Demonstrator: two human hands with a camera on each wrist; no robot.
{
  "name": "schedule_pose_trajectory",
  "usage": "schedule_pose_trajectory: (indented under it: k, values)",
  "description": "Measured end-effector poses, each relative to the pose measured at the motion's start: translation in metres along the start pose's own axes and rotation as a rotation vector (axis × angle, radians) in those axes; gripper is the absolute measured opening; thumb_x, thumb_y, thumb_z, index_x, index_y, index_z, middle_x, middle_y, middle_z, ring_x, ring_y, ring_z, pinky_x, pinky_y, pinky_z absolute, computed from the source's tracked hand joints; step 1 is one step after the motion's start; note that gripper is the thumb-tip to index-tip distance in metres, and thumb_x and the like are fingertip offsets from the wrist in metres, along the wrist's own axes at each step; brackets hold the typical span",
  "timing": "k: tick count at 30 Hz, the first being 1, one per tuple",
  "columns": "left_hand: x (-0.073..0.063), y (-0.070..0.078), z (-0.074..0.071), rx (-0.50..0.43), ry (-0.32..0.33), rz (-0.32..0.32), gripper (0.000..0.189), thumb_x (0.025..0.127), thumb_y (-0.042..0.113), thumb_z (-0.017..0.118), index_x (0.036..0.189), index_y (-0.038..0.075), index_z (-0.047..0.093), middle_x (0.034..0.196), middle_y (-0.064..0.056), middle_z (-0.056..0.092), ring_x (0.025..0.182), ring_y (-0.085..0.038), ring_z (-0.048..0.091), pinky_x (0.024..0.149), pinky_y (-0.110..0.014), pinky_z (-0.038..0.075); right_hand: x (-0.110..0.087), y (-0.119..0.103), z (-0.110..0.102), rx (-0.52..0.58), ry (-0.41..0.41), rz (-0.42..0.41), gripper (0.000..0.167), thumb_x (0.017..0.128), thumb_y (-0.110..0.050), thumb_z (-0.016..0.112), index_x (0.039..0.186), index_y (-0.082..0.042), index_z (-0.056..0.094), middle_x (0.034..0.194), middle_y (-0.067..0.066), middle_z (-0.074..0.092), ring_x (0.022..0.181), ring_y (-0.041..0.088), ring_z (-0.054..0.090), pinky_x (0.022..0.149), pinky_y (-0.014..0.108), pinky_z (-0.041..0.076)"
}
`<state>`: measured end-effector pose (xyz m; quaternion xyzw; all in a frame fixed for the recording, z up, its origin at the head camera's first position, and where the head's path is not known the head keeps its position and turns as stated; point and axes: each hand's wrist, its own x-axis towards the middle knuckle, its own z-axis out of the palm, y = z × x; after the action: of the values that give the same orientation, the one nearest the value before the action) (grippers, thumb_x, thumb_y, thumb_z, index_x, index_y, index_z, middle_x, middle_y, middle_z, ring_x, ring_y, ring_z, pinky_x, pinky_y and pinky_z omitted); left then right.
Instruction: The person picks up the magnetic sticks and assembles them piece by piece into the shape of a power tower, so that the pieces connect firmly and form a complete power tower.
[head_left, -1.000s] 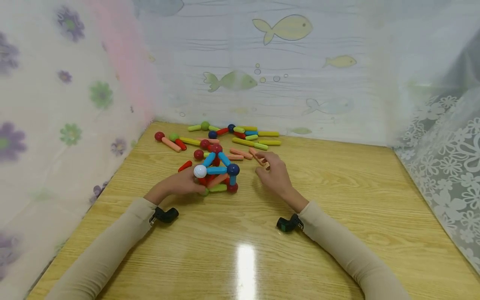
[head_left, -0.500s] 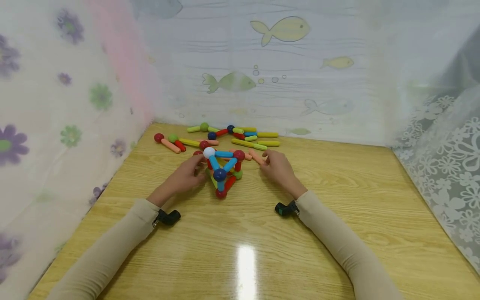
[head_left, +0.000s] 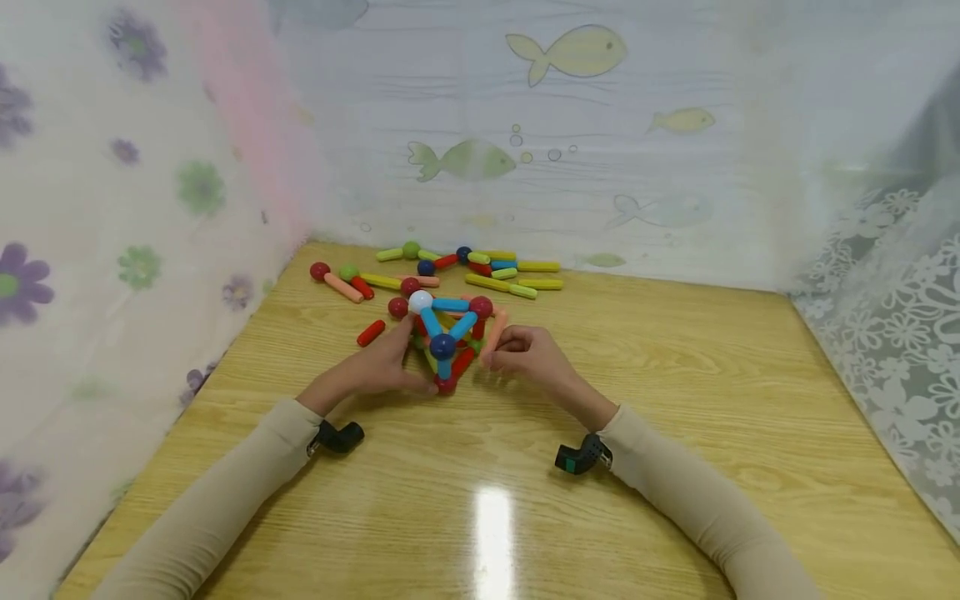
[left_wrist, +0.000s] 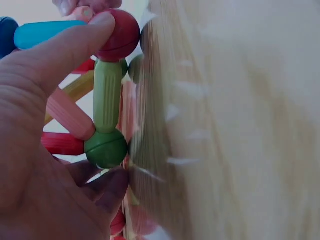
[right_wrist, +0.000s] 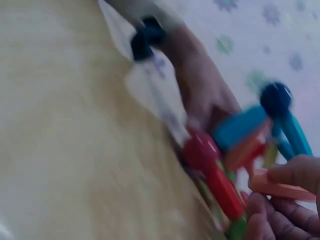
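Rod of ridged peach plastic (head_left: 497, 329) is sitting in the narrow, pinching grip of the right hand (head_left: 534, 354), its long axis slanting alongside a multicoloured ball-and-rod plastic frame (head_left: 444, 346) just to its left; the view is leaving any contact unclear. The farther left hand (head_left: 381, 365) is gripping the frame's left side on the wood-grain table (head_left: 675, 358).
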<state>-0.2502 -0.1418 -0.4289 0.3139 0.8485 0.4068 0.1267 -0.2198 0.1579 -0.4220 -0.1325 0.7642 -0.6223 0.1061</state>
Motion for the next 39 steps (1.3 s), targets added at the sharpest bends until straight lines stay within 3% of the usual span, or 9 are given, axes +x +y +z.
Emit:
schedule_pose_trajectory:
  k: [7,10,16,20,25,27,29,34,39]
  values:
    - [0.002,0.002,0.004,-0.004,0.001,-0.019,0.127,0.078,0.036,0.094,0.164,0.011,0.005,0.161,-0.017,0.03,0.15,-0.033,0.029,0.12,-0.054,0.024,-0.003,0.0,0.032,-0.05,0.009,-0.053,0.019,0.093,-0.018,0.082,0.107,-0.006,0.079,0.091,0.012,0.077,0.084,0.033,0.072,0.07,0.036,0.057]
    - [0.001,0.003,0.004,0.0,-0.003,-0.027,0.128,0.079,0.036,0.094,0.165,0.01,0.002,0.162,-0.018,0.028,0.151,-0.033,0.028,0.12,-0.054,0.024,-0.001,0.002,0.036,-0.093,0.016,-0.07,0.015,0.094,-0.018,0.081,0.101,-0.005,0.079,0.084,0.015,0.075,0.077,0.032,0.07,0.064,0.034,0.056]
    - [0.001,0.003,0.003,-0.003,-0.016,-0.029,0.13,0.079,0.036,0.093,0.165,0.01,-0.001,0.162,-0.019,0.028,0.151,-0.034,0.027,0.12,-0.054,0.023,0.001,0.002,0.037,-0.174,-0.002,-0.174,0.014,0.098,-0.017,0.076,0.104,-0.005,0.08,0.081,0.016,0.073,0.068,0.033,0.066,0.058,0.032,0.053]
    - [0.001,0.002,0.003,-0.007,-0.021,-0.012,0.13,0.08,0.037,0.093,0.165,0.011,-0.003,0.164,-0.018,0.024,0.152,-0.033,0.024,0.12,-0.055,0.023,0.003,0.001,0.037,-0.267,-0.007,-0.228,0.017,0.104,-0.018,0.066,0.105,-0.007,0.079,0.08,0.013,0.073,0.064,0.027,0.063,0.054,0.031,0.048]
    - [0.003,0.002,0.006,-0.089,-0.016,0.083,0.124,0.081,0.033,0.093,0.165,0.023,0.002,0.163,-0.007,0.026,0.151,-0.025,0.027,0.119,-0.052,0.028,0.002,-0.002,0.037,-0.371,0.01,-0.249,0.023,0.106,-0.02,0.06,0.109,-0.007,0.078,0.084,0.008,0.073,0.065,0.016,0.062,0.056,0.029,0.047]
    - [0.004,0.002,0.009,-0.113,-0.007,0.114,0.123,0.08,0.03,0.094,0.164,0.028,0.003,0.162,-0.003,0.028,0.15,-0.022,0.028,0.119,-0.051,0.028,0.002,-0.003,0.037,-0.396,0.049,-0.243,0.02,0.104,-0.022,0.063,0.107,-0.008,0.078,0.083,0.006,0.073,0.067,0.015,0.062,0.058,0.03,0.048]
    - [0.004,0.003,0.011,-0.107,0.007,0.081,0.129,0.08,0.032,0.094,0.165,0.027,-0.003,0.165,-0.005,0.023,0.152,-0.023,0.025,0.12,-0.051,0.026,0.001,-0.005,0.034,-0.409,0.109,-0.254,0.015,0.101,-0.02,0.067,0.102,-0.009,0.077,0.081,0.002,0.071,0.067,0.015,0.061,0.059,0.032,0.049]
    - [0.004,0.006,0.013,-0.089,0.023,-0.01,0.132,0.079,0.033,0.094,0.164,0.013,-0.005,0.166,-0.016,0.017,0.153,-0.031,0.021,0.121,-0.053,0.021,0.004,-0.008,0.021,-0.421,0.275,-0.355,0.007,0.096,-0.01,0.068,0.09,-0.007,0.07,0.073,-0.001,0.064,0.065,0.018,0.058,0.06,0.033,0.048]
    - [0.004,0.008,0.012,-0.081,0.017,-0.026,0.131,0.078,0.031,0.095,0.162,0.01,-0.003,0.163,-0.018,0.02,0.152,-0.032,0.023,0.121,-0.053,0.021,0.011,-0.006,0.006,-0.41,0.354,-0.392,0.007,0.094,-0.005,0.064,0.096,-0.003,0.071,0.078,0.002,0.066,0.067,0.018,0.059,0.062,0.033,0.049]
